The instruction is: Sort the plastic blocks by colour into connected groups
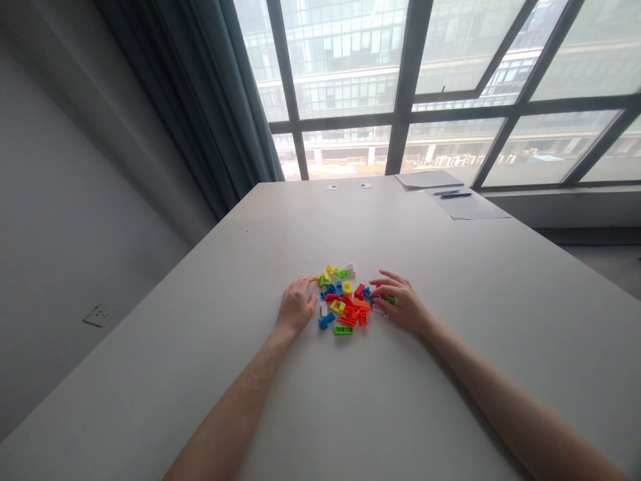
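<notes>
We've got our bare L forearm [241, 407] angled fwd & inward, L wrist [285, 332] nearly in line, L hand [296, 306] mostly palm-down w/ fingers close together, thumb slightly apart. Our bare R forearm [501, 402] slants in from lower R, R wrist [424, 325] approx. straight; R hand [403, 306] faces inward, fingers spread & lightly curled.

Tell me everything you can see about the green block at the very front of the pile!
The green block is bright green, looks like plastic, and is a longish box shape. It lies flat on the white table, long side across, with two dark hollows showing. Orange-red blocks sit just behind it; I can't tell if they touch. Neither hand touches it.
</notes>
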`<action>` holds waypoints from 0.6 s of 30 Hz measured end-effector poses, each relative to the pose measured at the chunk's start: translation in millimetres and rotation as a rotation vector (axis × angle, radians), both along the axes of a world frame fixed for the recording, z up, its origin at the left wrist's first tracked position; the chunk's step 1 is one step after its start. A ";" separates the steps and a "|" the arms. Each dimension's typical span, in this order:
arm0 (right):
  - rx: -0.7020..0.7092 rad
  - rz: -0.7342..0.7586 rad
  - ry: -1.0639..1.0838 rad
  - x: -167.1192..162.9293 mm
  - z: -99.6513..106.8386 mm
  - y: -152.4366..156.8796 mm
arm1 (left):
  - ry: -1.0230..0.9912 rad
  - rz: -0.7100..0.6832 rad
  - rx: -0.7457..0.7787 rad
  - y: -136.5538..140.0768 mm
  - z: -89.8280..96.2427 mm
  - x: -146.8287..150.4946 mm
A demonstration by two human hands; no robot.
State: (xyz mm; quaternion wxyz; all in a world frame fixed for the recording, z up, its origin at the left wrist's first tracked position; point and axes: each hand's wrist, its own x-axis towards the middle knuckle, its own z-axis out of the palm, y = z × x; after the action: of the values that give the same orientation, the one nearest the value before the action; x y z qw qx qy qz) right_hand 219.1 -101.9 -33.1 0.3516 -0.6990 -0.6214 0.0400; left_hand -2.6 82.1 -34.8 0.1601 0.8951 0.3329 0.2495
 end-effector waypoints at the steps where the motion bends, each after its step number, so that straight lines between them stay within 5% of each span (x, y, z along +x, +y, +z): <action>1: 0.011 0.002 0.012 0.1 -0.4 0.3 | 0.001 0.000 0.005 -0.1 0.1 0.0; 10: 0.064 -0.057 0.270 0.5 6.3 -0.9 | -0.098 -0.034 0.052 -1.2 3.2 -0.6; 18: 0.138 -0.069 0.631 -18.1 28.6 -2.7 | -0.177 -0.180 0.305 -34.9 32.0 2.9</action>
State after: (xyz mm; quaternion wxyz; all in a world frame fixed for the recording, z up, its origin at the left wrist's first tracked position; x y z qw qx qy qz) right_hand 201.0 -104.6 -4.6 0.5746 -0.6473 -0.4589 0.2005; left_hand 0.2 47.1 -2.8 0.0729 0.9097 0.1947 0.3595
